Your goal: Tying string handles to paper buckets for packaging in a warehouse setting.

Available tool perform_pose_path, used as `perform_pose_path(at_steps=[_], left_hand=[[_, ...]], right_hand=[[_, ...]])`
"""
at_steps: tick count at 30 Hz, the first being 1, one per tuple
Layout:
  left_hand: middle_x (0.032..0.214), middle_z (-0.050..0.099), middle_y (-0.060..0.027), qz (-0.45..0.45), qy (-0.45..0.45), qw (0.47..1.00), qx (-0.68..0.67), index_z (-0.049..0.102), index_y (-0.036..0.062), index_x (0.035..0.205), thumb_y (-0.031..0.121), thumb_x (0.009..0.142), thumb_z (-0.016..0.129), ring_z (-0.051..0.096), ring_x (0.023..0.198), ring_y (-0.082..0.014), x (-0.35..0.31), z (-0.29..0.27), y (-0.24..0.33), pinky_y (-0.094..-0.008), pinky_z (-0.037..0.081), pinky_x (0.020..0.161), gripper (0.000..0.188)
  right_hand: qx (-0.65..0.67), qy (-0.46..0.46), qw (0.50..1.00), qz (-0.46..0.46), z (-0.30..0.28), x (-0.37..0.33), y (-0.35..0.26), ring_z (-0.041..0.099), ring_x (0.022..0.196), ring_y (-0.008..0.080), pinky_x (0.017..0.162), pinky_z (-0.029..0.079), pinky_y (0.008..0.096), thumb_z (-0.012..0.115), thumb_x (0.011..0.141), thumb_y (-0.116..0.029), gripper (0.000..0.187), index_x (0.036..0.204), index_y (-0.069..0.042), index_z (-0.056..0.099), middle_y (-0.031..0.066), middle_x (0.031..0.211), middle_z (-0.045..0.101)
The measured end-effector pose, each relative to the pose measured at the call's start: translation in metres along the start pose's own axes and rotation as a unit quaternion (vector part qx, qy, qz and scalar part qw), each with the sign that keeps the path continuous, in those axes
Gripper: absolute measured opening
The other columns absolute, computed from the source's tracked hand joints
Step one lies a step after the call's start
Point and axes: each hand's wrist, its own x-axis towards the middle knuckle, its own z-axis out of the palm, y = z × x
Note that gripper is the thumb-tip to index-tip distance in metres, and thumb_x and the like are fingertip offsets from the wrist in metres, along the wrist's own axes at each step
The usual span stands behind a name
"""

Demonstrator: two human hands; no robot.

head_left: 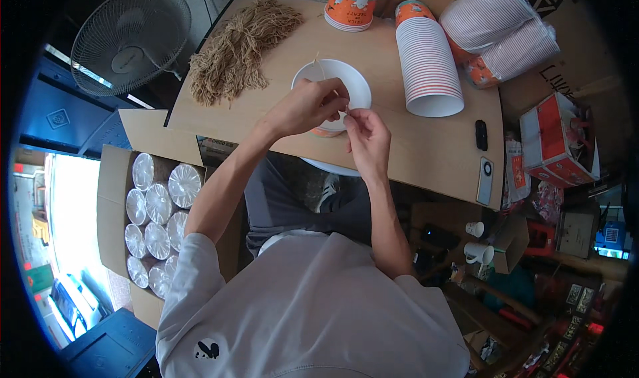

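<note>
A white paper bucket (357, 78) with an orange printed outside stands at the table's near edge, its open mouth up. A thin tan cord (319, 64) rises at its far rim and runs down toward my fingers. My left hand (311, 106) is over the bucket's mouth, thumb and fingers pinched together. At the near right rim my right hand (370, 138) pinches too, its fingertips meeting the left ones. Both seem to hold the cord's end, mostly hidden by the fingers. A heap of tan cords (243, 48) lies at the far left of the table.
On the wooden table (279, 122) are an upturned orange bucket (351, 5), a long nested stack of buckets (430, 65), wrapped stacks (499, 28), a black object (480, 135) and a phone (485, 180). A carton (113, 205) of wrapped stacks and a fan (131, 42) are at left.
</note>
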Motion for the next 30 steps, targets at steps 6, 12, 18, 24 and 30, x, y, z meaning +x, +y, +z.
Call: perform_pose_path(at_steps=[6, 12, 18, 24, 30], left_hand=[[0.092, 0.076, -0.0104, 0.028, 0.008, 0.998, 0.055, 0.064, -0.0012, 0.109, 0.014, 0.105, 0.064, 0.076, 0.082, -0.0187, -0.001, -0.003, -0.008, -0.0342, 0.061, 0.075, 0.016], [0.102, 0.077, -0.0219, 0.125, 0.018, 0.988, 0.093, 0.059, -0.0050, 0.116, 0.010, 0.101, 0.063, 0.079, 0.086, -0.0308, -0.002, 0.002, -0.023, -0.0405, 0.062, 0.076, 0.021], [0.100, 0.077, -0.0195, -0.001, -0.047, 0.999, -0.009, 0.055, -0.0029, 0.115, 0.010, 0.104, 0.059, 0.079, 0.086, -0.0300, -0.003, 0.001, -0.012, -0.0410, 0.062, 0.073, 0.017], [0.095, 0.077, -0.0162, 0.042, -0.008, 0.999, -0.021, 0.058, -0.0026, 0.109, 0.008, 0.103, 0.062, 0.078, 0.086, -0.0246, -0.008, 0.006, -0.029, -0.0368, 0.061, 0.077, 0.013], [0.099, 0.074, -0.0085, 0.000, -0.021, 0.997, -0.074, 0.060, -0.0003, 0.112, 0.006, 0.103, 0.064, 0.072, 0.094, -0.0133, -0.009, 0.009, -0.032, -0.0309, 0.060, 0.083, 0.012]], right_hand=[[0.049, 0.003, 0.998, 0.030, 0.000, -0.004, -0.009, 0.054, 0.060, 0.0063, 0.051, 0.043, 0.0231, 0.064, 0.107, -0.010, 0.015, 0.113, 0.004, 0.065, 0.0067, 0.094, 0.069], [0.077, 0.004, 0.997, 0.029, 0.003, -0.002, -0.007, 0.054, 0.059, 0.0058, 0.050, 0.042, 0.0224, 0.063, 0.107, -0.012, 0.016, 0.114, 0.003, 0.064, 0.0036, 0.089, 0.065], [0.063, 0.009, 0.997, 0.038, 0.003, -0.002, -0.011, 0.053, 0.058, 0.0053, 0.046, 0.038, 0.0229, 0.063, 0.107, -0.011, 0.012, 0.111, 0.001, 0.064, 0.0041, 0.090, 0.068], [0.096, 0.002, 0.993, 0.071, 0.007, -0.002, -0.024, 0.053, 0.057, 0.0059, 0.046, 0.037, 0.0232, 0.064, 0.106, -0.010, 0.012, 0.109, 0.001, 0.064, 0.0039, 0.088, 0.066], [0.129, 0.021, 0.988, 0.079, 0.008, 0.001, -0.014, 0.043, 0.054, 0.0024, 0.047, 0.030, 0.0214, 0.067, 0.105, -0.016, 0.017, 0.108, 0.001, 0.065, 0.0000, 0.088, 0.063]])
